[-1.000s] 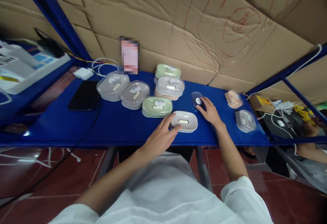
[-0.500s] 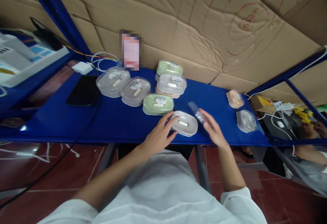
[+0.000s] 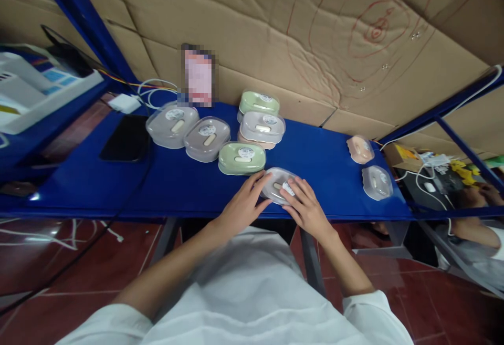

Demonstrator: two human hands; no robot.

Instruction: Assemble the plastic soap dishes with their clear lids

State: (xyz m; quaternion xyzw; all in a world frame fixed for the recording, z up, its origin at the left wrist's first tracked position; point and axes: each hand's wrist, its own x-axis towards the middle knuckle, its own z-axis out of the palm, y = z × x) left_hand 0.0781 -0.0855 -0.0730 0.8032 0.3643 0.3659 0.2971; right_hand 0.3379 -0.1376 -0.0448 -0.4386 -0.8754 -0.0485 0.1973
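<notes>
A grey soap box [image 3: 275,183] lies near the front edge of the blue table [image 3: 177,187], with a clear lid now resting on top of it. My left hand [image 3: 243,206] grips its left side with curled fingers. My right hand [image 3: 305,208] presses the lid down on its right side, fingers bent over it. A green lidded box [image 3: 241,157] sits just behind them.
More lidded boxes stand behind: two clear-grey ones [image 3: 189,131], a stack of grey and green [image 3: 260,119]. A peach box [image 3: 359,149] and a clear-lidded one [image 3: 377,181] lie at the right. A black phone [image 3: 125,144] and white cables lie left. Cardboard lines the back wall.
My right hand picked up the clear lid from the table behind the grey box, carried it over, and set it onto the box. My left hand stayed on the box.
</notes>
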